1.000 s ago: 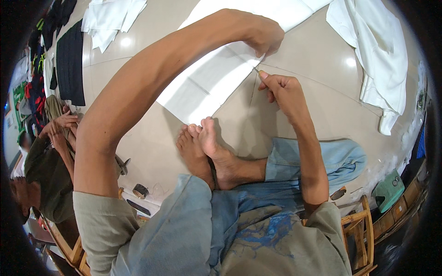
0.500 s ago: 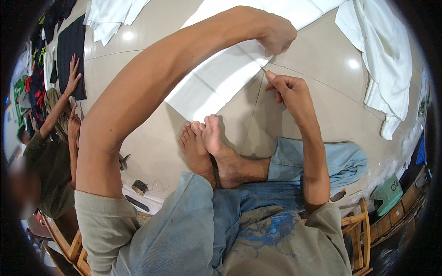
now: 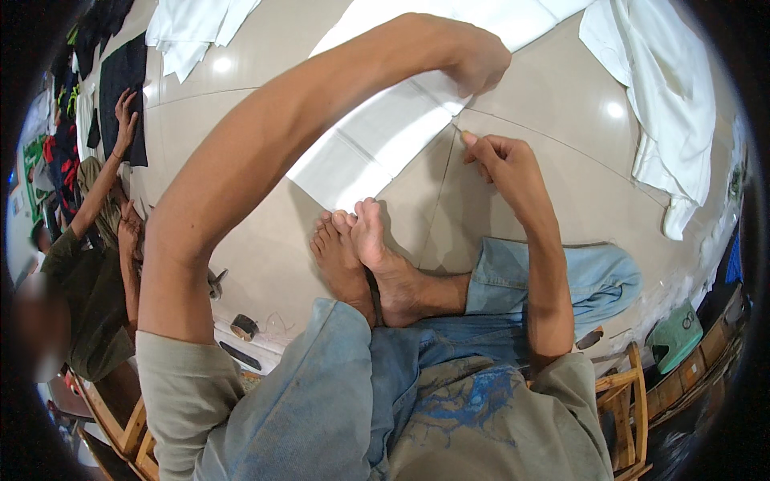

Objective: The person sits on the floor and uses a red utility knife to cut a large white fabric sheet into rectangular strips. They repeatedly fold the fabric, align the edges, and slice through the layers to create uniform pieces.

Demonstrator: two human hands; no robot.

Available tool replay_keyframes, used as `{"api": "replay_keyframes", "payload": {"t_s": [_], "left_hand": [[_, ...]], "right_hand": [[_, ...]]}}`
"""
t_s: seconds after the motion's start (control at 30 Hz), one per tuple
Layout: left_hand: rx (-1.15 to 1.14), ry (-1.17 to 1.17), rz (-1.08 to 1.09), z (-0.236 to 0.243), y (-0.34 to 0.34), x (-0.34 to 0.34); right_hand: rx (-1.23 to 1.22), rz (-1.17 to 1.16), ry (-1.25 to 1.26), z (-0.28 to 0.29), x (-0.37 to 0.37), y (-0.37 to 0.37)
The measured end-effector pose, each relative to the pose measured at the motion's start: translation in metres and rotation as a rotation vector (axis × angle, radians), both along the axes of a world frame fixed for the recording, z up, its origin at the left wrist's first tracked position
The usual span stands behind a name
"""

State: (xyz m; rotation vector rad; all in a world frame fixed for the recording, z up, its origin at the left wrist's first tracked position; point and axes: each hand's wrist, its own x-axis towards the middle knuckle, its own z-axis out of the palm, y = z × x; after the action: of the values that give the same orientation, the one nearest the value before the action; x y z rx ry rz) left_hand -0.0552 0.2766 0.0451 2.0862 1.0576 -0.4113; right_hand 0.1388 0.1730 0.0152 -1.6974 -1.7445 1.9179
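A long strip of white cloth (image 3: 353,148) with crosswise creases lies on the floor, running from near my feet to the far edge. My left hand (image 3: 481,66) is curled closed at the cloth's right edge, its arm arching over the strip; most of its fingertips are hidden under the hand. Just nearer and to the right, my right hand (image 3: 504,160) pinches a thin, pointed tool (image 3: 456,126) between thumb and fingers. Its tip points at the cloth edge beside my left hand. The tool is too small for me to tell its exact kind.
Loose white garments lie at the far right (image 3: 654,104) and far left (image 3: 196,32). My bare feet (image 3: 353,256) rest by the strip's near end. At left another person's hand (image 3: 126,120) touches a dark cloth. Scissors (image 3: 215,283), a tape roll (image 3: 244,326) and wooden stools (image 3: 630,401) are close by.
The tip of the thin tool has drawn slightly away from my left hand, toward me. My left hand has shifted a little to the left, still curled at the cloth's edge.
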Motion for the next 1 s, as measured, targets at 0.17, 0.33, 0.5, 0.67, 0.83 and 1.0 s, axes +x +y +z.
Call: {"api": "replay_keyframes", "payload": {"t_s": [0.17,0.33,0.5,0.67,0.83,1.0], "left_hand": [[0.759,-0.502,0.300,-0.017,-0.072,-0.022],[0.908,0.058,0.770,-0.064,-0.143,-0.054],[0.827,0.186,0.723,-0.069,-0.207,-0.096],[0.739,0.223,0.726,-0.056,-0.294,-0.106],[0.636,0.096,0.796,-0.036,-0.344,-0.105],[0.749,-0.185,0.777,-0.020,-0.257,-0.097]], "right_hand": [[-0.167,-0.197,0.096,0.012,0.040,-0.019],[-0.140,-0.417,0.215,0.015,0.059,-0.032],[-0.155,-0.502,0.260,0.022,0.053,-0.046],[-0.188,-0.491,0.262,0.029,0.046,-0.078],[-0.154,-0.505,0.336,0.020,0.043,-0.099],[0.143,-0.765,0.259,0.024,0.049,-0.053]]}}
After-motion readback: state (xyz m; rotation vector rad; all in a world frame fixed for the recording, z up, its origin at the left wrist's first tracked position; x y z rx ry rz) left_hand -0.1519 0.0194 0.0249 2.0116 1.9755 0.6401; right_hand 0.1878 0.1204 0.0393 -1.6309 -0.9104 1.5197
